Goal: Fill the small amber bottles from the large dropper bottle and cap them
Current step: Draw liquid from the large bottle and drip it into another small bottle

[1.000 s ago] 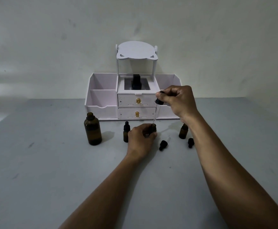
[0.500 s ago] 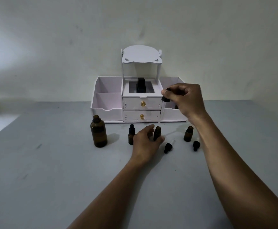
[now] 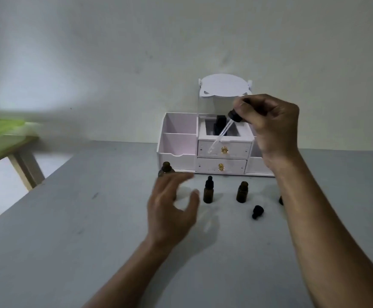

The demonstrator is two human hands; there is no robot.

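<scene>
My right hand [image 3: 267, 127] pinches the black bulb of the glass dropper [image 3: 222, 133], held high and tilted, its tip pointing down-left in front of the organizer. My left hand [image 3: 172, 207] hovers open above the table, just in front of the large amber bottle [image 3: 166, 168], whose open neck shows behind my fingers. A small capped amber bottle [image 3: 208, 191] stands right of my left hand. A small uncapped amber bottle [image 3: 242, 192] stands further right. A loose black cap [image 3: 257, 211] lies near it. Another small bottle [image 3: 281, 200] is mostly hidden behind my right forearm.
A white desktop organizer [image 3: 176, 143] with two drawers and a raised top panel stands against the wall, a dark object in its middle well. The grey table [image 3: 92, 241] ends at its left edge, beyond which a green-topped wooden table [image 3: 3, 138] shows.
My left hand let go of the small uncapped bottle and moved left toward the large bottle. My right hand lifted the dropper higher and tilted it. The camera swung left.
</scene>
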